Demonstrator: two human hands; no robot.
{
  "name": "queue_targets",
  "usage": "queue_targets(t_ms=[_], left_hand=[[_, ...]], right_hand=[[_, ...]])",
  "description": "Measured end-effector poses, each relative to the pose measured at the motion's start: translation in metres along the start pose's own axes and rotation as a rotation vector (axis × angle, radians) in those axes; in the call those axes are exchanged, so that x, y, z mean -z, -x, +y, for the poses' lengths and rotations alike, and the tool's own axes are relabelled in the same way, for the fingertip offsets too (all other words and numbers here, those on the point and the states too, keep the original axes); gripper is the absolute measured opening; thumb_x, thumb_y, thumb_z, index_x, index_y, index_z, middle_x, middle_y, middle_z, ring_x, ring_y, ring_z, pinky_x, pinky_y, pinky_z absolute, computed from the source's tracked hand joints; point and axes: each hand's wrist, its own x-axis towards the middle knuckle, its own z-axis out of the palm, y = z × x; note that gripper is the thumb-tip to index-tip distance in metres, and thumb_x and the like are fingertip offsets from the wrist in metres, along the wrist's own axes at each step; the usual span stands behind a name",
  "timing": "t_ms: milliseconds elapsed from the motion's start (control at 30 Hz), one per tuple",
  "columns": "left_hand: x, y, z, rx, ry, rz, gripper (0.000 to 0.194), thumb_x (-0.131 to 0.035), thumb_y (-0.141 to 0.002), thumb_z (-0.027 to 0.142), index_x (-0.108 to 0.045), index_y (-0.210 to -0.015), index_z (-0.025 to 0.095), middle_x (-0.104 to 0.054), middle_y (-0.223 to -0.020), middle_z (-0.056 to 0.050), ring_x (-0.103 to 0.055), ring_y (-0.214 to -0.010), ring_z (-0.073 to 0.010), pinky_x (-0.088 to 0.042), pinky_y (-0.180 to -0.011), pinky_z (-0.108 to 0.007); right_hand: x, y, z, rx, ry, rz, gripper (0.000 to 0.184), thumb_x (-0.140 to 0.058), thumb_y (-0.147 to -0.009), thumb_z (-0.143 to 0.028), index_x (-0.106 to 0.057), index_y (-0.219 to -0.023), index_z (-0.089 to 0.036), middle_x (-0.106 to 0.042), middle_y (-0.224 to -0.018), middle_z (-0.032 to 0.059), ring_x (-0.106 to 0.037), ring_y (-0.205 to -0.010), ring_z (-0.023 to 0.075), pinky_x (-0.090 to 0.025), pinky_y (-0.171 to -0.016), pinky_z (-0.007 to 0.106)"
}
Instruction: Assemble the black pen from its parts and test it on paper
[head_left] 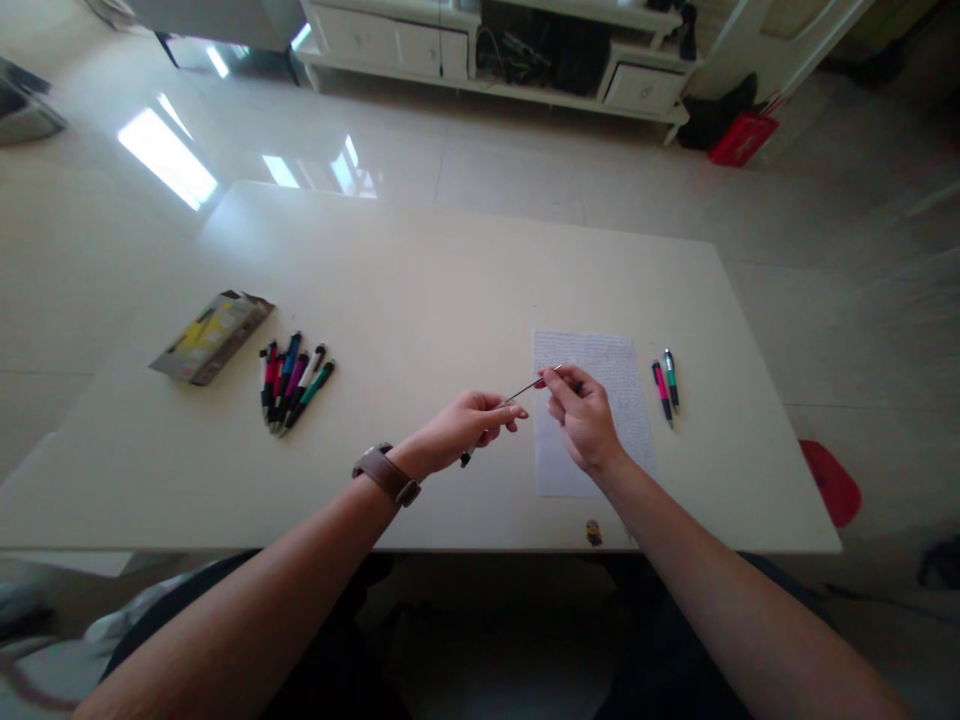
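My left hand (pixel 484 418) is closed around a pen barrel (pixel 466 458), whose dark end sticks out below the fingers. From its upper side a thin dark pen refill (pixel 523 391) runs up to my right hand (pixel 577 405). The right thumb and fingertips pinch the refill near its far end. Something small and dark (pixel 577 387) also shows between the right fingers; its kind I cannot make out. Both hands are above the table, the right one over a sheet of paper (pixel 592 470) with lines of writing or print.
Several colourful pens (pixel 289 385) lie in a group at the left, beside a grey and yellow box (pixel 214 338). Right of the paper lie a pink pen (pixel 661 390) and a teal pen (pixel 671 380). A small cartoon sticker (pixel 593 533) is by the white table's (pixel 420 290) front edge.
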Motion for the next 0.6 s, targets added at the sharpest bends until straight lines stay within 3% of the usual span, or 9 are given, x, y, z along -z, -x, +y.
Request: queue_targets(t_ms=[133,600], left_hand=[[0.003,-0.003,0.001,-0.008,0.056,0.059,0.035,-0.076,-0.077,0.045,-0.073,-0.089,0.013,-0.067,-0.085,-0.005,-0.033,-0.053,-0.0041,-0.019,-0.047,-0.023],[0.009,-0.007,-0.003,-0.045,0.202,0.088,0.033,-0.081,-0.075,0.040,-0.075,-0.094,0.014,-0.069,-0.094,-0.008,-0.034,-0.055,-0.0028,-0.018,-0.047,-0.022]], right_hand=[[0.010,-0.011,-0.011,0.062,-0.086,0.131,0.032,-0.082,-0.070,-0.042,-0.062,-0.076,-0.019,-0.063,-0.070,-0.0005,-0.020,-0.045,0.0039,-0.010,-0.042,0.024],[0.013,-0.009,-0.007,0.141,0.038,0.081,0.025,-0.076,-0.081,-0.040,-0.062,-0.079,-0.019,-0.063,-0.073,-0.0002,-0.026,-0.047,0.0055,-0.012,-0.042,0.026]])
